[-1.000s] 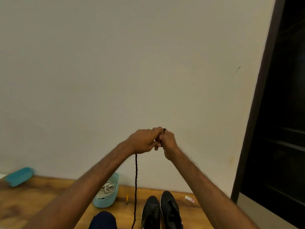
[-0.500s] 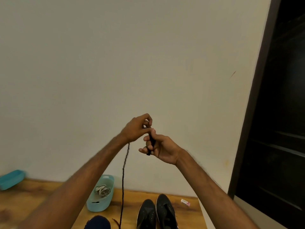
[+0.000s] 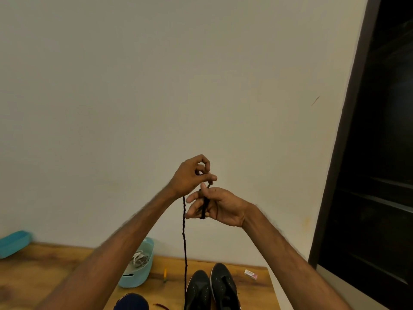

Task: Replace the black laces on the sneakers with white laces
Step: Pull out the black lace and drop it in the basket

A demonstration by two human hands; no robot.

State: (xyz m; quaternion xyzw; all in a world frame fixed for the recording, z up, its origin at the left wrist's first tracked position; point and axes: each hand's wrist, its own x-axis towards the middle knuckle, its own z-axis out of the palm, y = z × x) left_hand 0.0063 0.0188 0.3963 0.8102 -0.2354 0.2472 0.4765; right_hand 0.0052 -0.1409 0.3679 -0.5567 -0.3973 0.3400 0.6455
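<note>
Between the two raised hands runs the black lace. The left hand, uppermost, pinches it between thumb and curled fingertips. Just below and touching, the right hand lies palm-up, fingers half extended, with the lace wound round them in a dark coil and the thumb laid against it. From under the left hand, the rest of the lace hangs straight down. Beneath the hands, a pair of black sneakers stands side by side on the wooden table. Below the left forearm is a light blue basket holding white laces. Beyond the hands is a plain wall.
</note>
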